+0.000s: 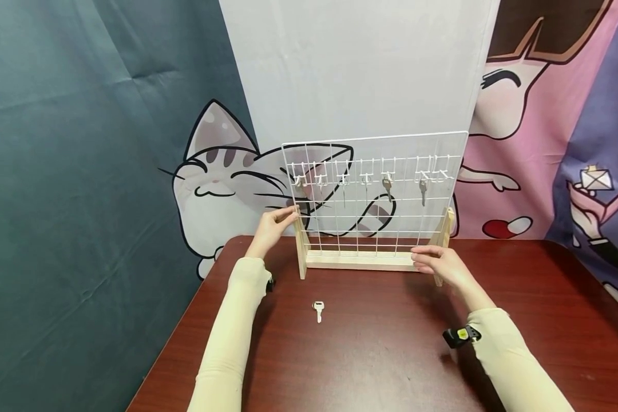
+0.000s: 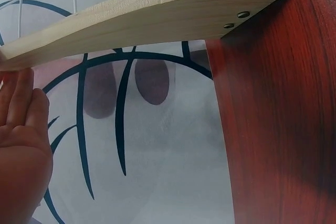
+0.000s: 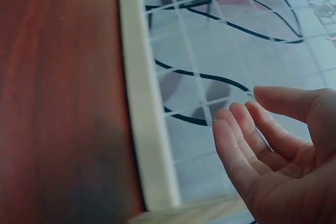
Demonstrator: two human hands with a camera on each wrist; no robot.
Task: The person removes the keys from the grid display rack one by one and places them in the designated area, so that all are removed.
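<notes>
A white wire grid rack (image 1: pixel 376 137) stands upright in a pale wooden stand (image 1: pixel 360 261) on the table. My left hand (image 1: pixel 270 229) pinches the top of the stand's left post (image 1: pixel 301 246); in the left wrist view, the fingers (image 2: pixel 23 98) meet the post's end. In front of the stand's right end, my right hand (image 1: pixel 443 264) hovers with loosely bent fingers and holds nothing. On the grid's hooks hang several keys, among them a brass-coloured key (image 1: pixel 387 187) and a duller key (image 1: pixel 423 193). One silver key (image 1: pixel 319 311) lies flat on the table before the rack.
The dark red wooden table (image 1: pixel 371 355) reaches back to hanging cloths. Behind the rack is a white cloth (image 1: pixel 360 68) and a printed cat figure (image 1: pixel 216 189). A grey-green curtain (image 1: pixel 82 200) runs along the left side.
</notes>
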